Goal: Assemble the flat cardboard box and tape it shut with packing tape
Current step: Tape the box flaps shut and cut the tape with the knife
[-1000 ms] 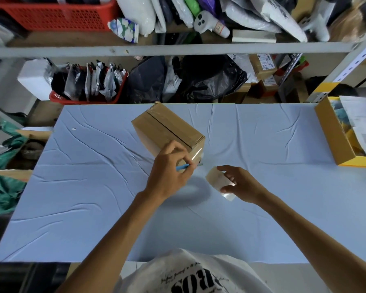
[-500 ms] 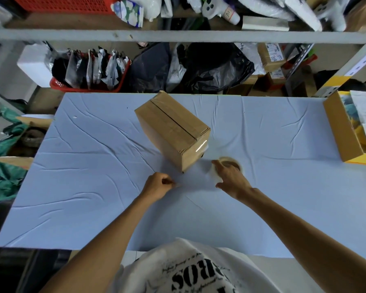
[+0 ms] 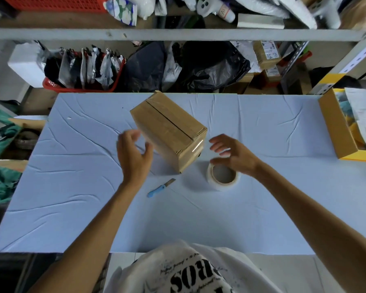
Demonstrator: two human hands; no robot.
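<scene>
Left hand (image 3: 133, 153) and right hand (image 3: 234, 154), wide and empty, flanked the box (image 3: 169, 132) on the worktop (image 3: 262, 208), seemingly to turn it, blurred left perhaps touching; tape roll (image 3: 223, 186) and cutter (image 3: 159, 188) lay handy nearby.

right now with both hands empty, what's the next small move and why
Probably grip the box by its sides to turn it: left hand and right hand are open either side, tape roll and blue cutter lie on the table, the top seam looks taped.
</scene>
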